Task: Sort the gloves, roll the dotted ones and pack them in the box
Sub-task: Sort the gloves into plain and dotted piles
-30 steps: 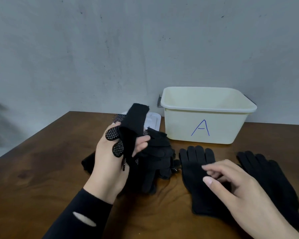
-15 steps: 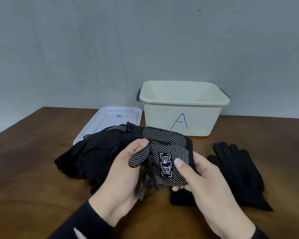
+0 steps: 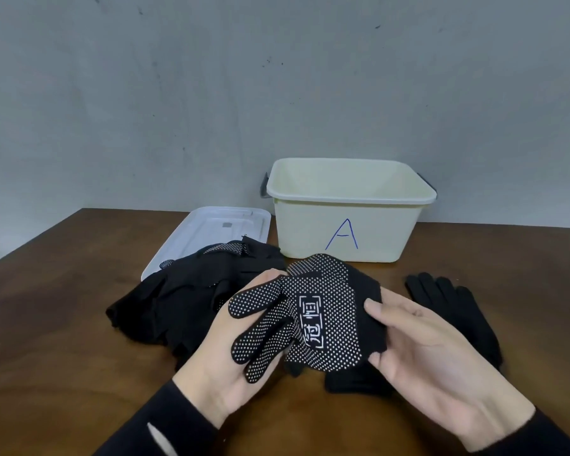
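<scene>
A black glove with white dots (image 3: 313,319) and a white printed logo is held above the table, dotted palm up. My left hand (image 3: 221,360) supports its fingers from below, and my right hand (image 3: 425,350) grips its cuff edge. A heap of black gloves (image 3: 181,297), some showing dots, lies to the left behind it. Plain black gloves (image 3: 454,311) lie flat at the right, partly hidden by my right hand. The cream box marked "A" (image 3: 346,225) stands open behind them.
The box's white lid (image 3: 211,232) lies flat to the left of the box, partly under the glove heap. A grey wall rises right behind the brown wooden table (image 3: 46,340).
My right hand left the plain glove and took hold of the dotted glove. Both hands have spread it out flat, dots up. The view has shifted left.
</scene>
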{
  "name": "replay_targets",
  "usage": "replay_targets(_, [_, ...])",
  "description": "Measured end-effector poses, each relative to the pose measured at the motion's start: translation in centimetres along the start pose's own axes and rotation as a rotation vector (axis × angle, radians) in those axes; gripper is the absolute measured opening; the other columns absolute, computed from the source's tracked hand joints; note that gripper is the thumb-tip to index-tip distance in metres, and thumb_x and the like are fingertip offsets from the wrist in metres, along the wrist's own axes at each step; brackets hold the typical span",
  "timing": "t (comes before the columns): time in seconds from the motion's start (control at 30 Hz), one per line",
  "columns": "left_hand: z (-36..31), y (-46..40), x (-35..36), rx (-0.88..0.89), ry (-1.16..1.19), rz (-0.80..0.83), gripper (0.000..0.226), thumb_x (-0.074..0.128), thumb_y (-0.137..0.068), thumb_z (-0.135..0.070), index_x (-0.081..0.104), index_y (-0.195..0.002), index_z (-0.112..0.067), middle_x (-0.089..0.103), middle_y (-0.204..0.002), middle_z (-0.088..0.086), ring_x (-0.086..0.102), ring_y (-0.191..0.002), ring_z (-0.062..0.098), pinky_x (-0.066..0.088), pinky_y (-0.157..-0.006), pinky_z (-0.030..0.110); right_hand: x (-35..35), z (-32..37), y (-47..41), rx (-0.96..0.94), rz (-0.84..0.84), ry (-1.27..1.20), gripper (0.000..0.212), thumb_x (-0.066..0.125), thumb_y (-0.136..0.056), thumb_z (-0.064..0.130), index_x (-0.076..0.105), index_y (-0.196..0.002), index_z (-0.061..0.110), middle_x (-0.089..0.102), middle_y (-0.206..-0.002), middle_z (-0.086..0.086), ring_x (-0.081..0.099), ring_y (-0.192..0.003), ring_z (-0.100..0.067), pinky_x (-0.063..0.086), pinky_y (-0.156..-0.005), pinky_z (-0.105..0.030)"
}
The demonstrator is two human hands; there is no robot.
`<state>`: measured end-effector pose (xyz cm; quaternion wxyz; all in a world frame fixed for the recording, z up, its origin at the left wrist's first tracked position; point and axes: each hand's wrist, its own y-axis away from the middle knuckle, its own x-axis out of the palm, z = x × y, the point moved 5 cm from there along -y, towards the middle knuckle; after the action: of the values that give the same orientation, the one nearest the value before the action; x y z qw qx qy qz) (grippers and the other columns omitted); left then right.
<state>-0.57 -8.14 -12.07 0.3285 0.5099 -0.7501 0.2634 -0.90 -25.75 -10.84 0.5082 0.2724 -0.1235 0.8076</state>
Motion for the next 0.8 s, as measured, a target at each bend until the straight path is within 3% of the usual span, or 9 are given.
replay_targets(0.07, [-0.1, -0.1, -0.2, 0.005, -0.008, 0.039, 0.033, 0.034, -0.107, -0.017, 0.063, -0.105, -0.002, 0.059, -0.093, 0.019, 0.062, -0.084, 0.024, 0.057, -0.083, 0.035, -0.6, 0.5, 0.5, -0.022, -0.113, 0.157, 0.031, 0.056, -0.096, 0.008, 0.069, -0.123, 0.002, 0.068, -0.128, -0.017, 0.065, -0.12, -0.029, 0.054, -0.1, -0.04])
replay_targets(0.17, [-0.1, -0.2, 0.5, 0.009, -0.086, 0.008, 0.037, 0.039, -0.104, -0.032, 0.062, -0.098, -0.003, 0.06, -0.09, 0.018, 0.06, -0.079, 0.028, 0.055, -0.077, 0.036, -0.5, 2.9, 2.0, -0.154, -0.274, 0.496, 0.019, 0.062, -0.092, 0.013, 0.078, -0.101, 0.01, 0.076, -0.106, -0.015, 0.07, -0.095, -0.026, 0.053, -0.083, -0.044])
replay_targets(0.27, [-0.9, -0.2, 0.5, 0.165, -0.444, -0.184, 0.047, 0.036, -0.101, -0.04, 0.06, -0.104, 0.0, 0.072, -0.113, 0.011, 0.068, -0.106, 0.027, 0.053, -0.091, 0.044, 1.4, 7.7, 3.7, -0.306, -0.337, 0.906, 0.023, 0.062, -0.094, 0.012, 0.08, -0.088, 0.025, 0.077, -0.081, 0.003, 0.066, -0.064, -0.013, 0.053, -0.06, -0.023])
replay_targets(0.33, [-1.4, -0.1, 0.4, 0.33, -0.734, -0.26, 0.04, 0.038, -0.099, -0.037, 0.063, -0.106, -0.006, 0.074, -0.109, 0.006, 0.069, -0.105, 0.022, 0.052, -0.094, 0.048, 2.1, 10.9, 4.5, -0.324, -0.352, 1.223, 0.015, 0.066, -0.091, 0.024, 0.077, -0.085, 0.031, 0.071, -0.066, 0.008, 0.058, -0.045, -0.013, 0.043, -0.048, -0.016])
replay_targets(0.47, [-0.6, -0.1, 0.0, 0.351, -1.236, -0.273, 0.017, 0.048, -0.1, -0.032, 0.064, -0.101, -0.037, 0.072, -0.101, -0.014, 0.066, -0.1, 0.005, 0.052, -0.091, 0.032, 1.5, 14.9, 4.5, -0.163, -0.306, 1.498, 0.007, 0.07, -0.088, 0.034, 0.074, -0.087, 0.04, 0.071, -0.066, 0.008, 0.05, -0.044, -0.017, 0.043, -0.05, -0.022])
replay_targets(0.57, [0.5, 0.2, 0.4, 0.234, -1.545, -0.123, 0.013, 0.053, -0.096, -0.042, 0.063, -0.105, -0.044, 0.064, -0.107, -0.033, 0.055, -0.108, -0.011, 0.043, -0.093, 0.014, 0.1, 16.3, 3.6, -0.051, -0.288, 1.551, 0.009, 0.072, -0.088, 0.027, 0.076, -0.087, 0.035, 0.077, -0.077, 0.007, 0.068, -0.067, -0.036, 0.052, -0.05, -0.027])
replay_targets(0.63, [1.7, 0.1, 0.4, 0.136, -1.686, 0.049, 0.022, 0.054, -0.095, -0.047, 0.062, -0.115, -0.046, 0.055, -0.12, -0.04, 0.04, -0.121, -0.02, 0.031, -0.104, 0.008, -1.5, 17.2, 2.8, -0.009, -0.341, 1.566, 0.007, 0.073, -0.088, 0.025, 0.077, -0.087, 0.031, 0.078, -0.08, 0.004, 0.073, -0.076, -0.039, 0.058, -0.056, -0.034])
replay_targets(0.7, [2.8, -0.1, 0.3, 0.052, -1.777, 0.197, 0.029, 0.052, -0.096, -0.048, 0.06, -0.124, -0.045, 0.043, -0.136, -0.04, 0.022, -0.131, -0.025, 0.016, -0.113, 0.011, -3.0, 18.3, 2.0, -0.017, -0.413, 1.593, 0.006, 0.074, -0.088, 0.025, 0.077, -0.086, 0.029, 0.078, -0.08, 0.003, 0.075, -0.068, -0.035, 0.058, -0.057, -0.03])
replay_targets(0.8, [3.2, -0.3, -0.3, 0.022, -1.824, 0.232, 0.031, 0.051, -0.097, -0.049, 0.059, -0.127, -0.044, 0.038, -0.143, -0.037, 0.014, -0.134, -0.024, 0.012, -0.119, 0.021, -4.0, 20.4, 1.3, -0.227, -0.54, 1.556, 0.008, 0.073, -0.09, 0.023, 0.075, -0.083, 0.025, 0.077, -0.078, -0.002, 0.074, -0.057, -0.024, 0.054, -0.062, -0.026])
